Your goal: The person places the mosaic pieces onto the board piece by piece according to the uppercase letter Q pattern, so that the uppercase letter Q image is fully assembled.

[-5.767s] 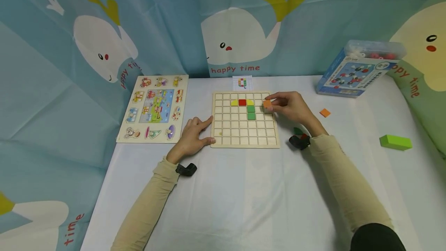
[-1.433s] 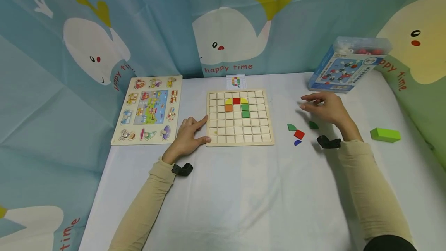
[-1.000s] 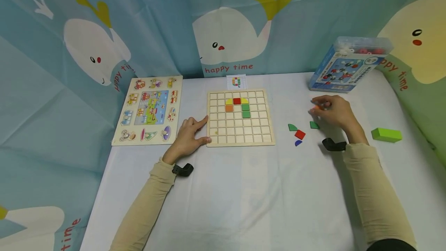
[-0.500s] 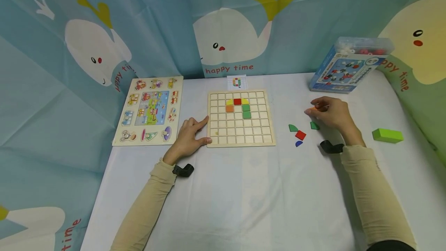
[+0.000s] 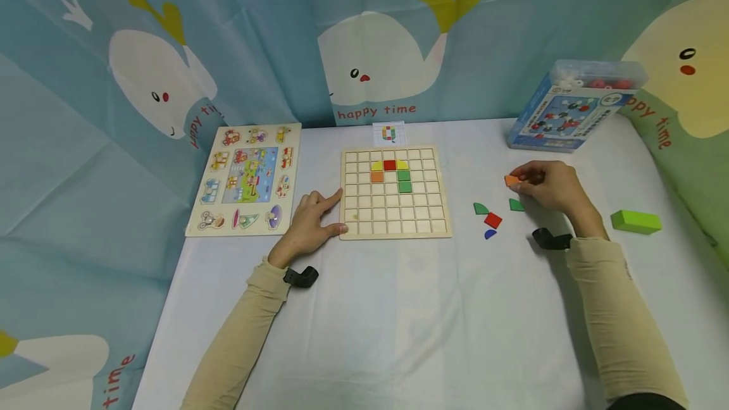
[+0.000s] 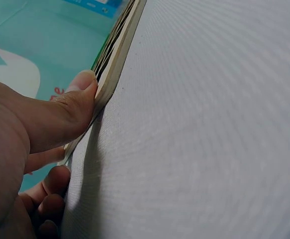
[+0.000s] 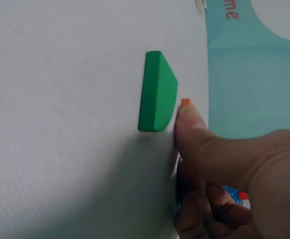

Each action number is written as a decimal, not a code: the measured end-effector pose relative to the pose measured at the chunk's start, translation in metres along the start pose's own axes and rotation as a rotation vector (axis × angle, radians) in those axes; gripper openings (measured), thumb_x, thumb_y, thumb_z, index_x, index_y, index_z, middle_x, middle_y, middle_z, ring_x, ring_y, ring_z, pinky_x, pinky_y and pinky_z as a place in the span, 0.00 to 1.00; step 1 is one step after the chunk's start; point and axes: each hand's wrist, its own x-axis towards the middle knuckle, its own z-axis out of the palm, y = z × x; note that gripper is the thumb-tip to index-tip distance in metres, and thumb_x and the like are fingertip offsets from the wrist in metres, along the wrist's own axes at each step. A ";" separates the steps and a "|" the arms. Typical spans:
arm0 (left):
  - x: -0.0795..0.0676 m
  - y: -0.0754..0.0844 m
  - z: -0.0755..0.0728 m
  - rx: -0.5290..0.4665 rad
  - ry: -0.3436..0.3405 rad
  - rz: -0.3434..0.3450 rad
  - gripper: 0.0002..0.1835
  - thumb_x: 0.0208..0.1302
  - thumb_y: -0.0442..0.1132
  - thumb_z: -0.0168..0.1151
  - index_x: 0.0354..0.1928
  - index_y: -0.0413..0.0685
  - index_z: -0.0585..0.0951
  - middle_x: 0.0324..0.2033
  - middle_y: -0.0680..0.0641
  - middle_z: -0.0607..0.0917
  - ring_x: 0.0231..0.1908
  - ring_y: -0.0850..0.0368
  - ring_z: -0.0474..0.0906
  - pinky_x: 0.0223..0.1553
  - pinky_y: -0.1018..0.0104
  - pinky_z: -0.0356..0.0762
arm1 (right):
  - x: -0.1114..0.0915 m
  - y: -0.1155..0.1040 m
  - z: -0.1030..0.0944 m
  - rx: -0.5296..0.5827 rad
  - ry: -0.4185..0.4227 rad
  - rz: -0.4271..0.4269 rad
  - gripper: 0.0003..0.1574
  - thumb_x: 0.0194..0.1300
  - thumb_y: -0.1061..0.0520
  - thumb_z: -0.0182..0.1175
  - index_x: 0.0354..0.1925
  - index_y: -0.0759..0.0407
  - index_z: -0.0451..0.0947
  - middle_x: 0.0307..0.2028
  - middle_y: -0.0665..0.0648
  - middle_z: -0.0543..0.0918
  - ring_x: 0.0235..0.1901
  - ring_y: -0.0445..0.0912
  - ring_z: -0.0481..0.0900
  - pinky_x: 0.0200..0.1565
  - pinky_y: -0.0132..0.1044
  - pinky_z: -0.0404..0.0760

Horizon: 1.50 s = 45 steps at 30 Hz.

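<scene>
My right hand (image 5: 555, 188) pinches a small orange tile (image 5: 511, 180) between thumb and fingers, right of the board. Close below lies a green quarter-round tile (image 5: 516, 205), large in the right wrist view as a green piece (image 7: 158, 92) beside the thumb. With thumb and index spread, my left hand (image 5: 307, 223) touches the left edge of the wooden grid board (image 5: 421, 214); the left wrist view has the thumb (image 6: 72, 107) against its corner. On the board sit a red tile (image 5: 390, 165), yellow rounded tiles (image 5: 377, 166), green tiles (image 5: 405, 186) and an orange square (image 5: 377, 176).
Loose on the table are a green quarter-round (image 5: 481, 209), a red square (image 5: 493, 220) and a blue half-round (image 5: 490, 234). A pattern card (image 5: 389, 134) lies behind the board. Around stand a picture puzzle (image 5: 195, 223), a blue box (image 5: 560, 116) and a lime block (image 5: 636, 221).
An orange tile first held over the board's right side now sits on the grid. My right hand moved right and picked up the other orange tile from the table. The left hand stayed.
</scene>
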 end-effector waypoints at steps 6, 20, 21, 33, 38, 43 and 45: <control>0.001 -0.001 -0.001 0.007 0.000 -0.002 0.45 0.65 0.47 0.76 0.81 0.50 0.67 0.40 0.45 0.70 0.42 0.51 0.59 0.45 0.60 0.58 | 0.000 -0.007 0.004 -0.020 0.017 -0.030 0.23 0.71 0.54 0.71 0.53 0.71 0.79 0.47 0.73 0.83 0.44 0.62 0.80 0.45 0.48 0.79; 0.002 -0.002 0.000 0.019 -0.011 -0.016 0.45 0.65 0.48 0.76 0.81 0.52 0.66 0.41 0.45 0.71 0.42 0.51 0.60 0.45 0.60 0.58 | 0.003 -0.016 0.012 0.047 0.034 -0.093 0.21 0.78 0.53 0.62 0.62 0.63 0.79 0.45 0.70 0.85 0.39 0.55 0.80 0.38 0.37 0.75; 0.002 -0.002 -0.001 0.018 -0.011 -0.014 0.45 0.65 0.48 0.76 0.81 0.51 0.66 0.41 0.45 0.71 0.42 0.51 0.60 0.45 0.60 0.58 | 0.003 -0.018 0.013 0.065 0.028 -0.097 0.22 0.79 0.53 0.61 0.65 0.60 0.79 0.44 0.69 0.85 0.38 0.53 0.79 0.37 0.39 0.74; 0.002 -0.001 0.001 0.015 -0.010 -0.011 0.45 0.65 0.47 0.77 0.81 0.51 0.66 0.40 0.46 0.70 0.42 0.51 0.60 0.45 0.60 0.58 | 0.010 -0.048 0.028 0.257 0.009 -0.177 0.20 0.77 0.53 0.64 0.62 0.58 0.83 0.43 0.66 0.86 0.32 0.47 0.77 0.30 0.35 0.70; 0.002 -0.002 0.002 0.018 -0.007 -0.009 0.45 0.65 0.48 0.77 0.81 0.51 0.67 0.40 0.46 0.70 0.42 0.52 0.60 0.45 0.61 0.58 | 0.015 -0.063 0.037 0.290 0.024 -0.191 0.21 0.74 0.53 0.68 0.61 0.58 0.85 0.45 0.65 0.86 0.36 0.46 0.81 0.33 0.30 0.74; 0.003 -0.002 0.002 0.016 -0.005 -0.009 0.45 0.65 0.48 0.77 0.81 0.52 0.67 0.40 0.46 0.70 0.43 0.52 0.60 0.45 0.61 0.58 | 0.020 -0.076 0.045 0.311 0.020 -0.204 0.20 0.73 0.56 0.69 0.60 0.59 0.85 0.45 0.64 0.86 0.37 0.39 0.81 0.36 0.27 0.76; 0.002 -0.003 0.001 0.013 -0.003 -0.009 0.45 0.65 0.48 0.77 0.81 0.52 0.67 0.40 0.46 0.70 0.43 0.52 0.60 0.45 0.61 0.58 | 0.023 -0.081 0.048 0.315 0.015 -0.216 0.19 0.73 0.57 0.69 0.60 0.59 0.85 0.45 0.64 0.86 0.36 0.38 0.81 0.36 0.27 0.76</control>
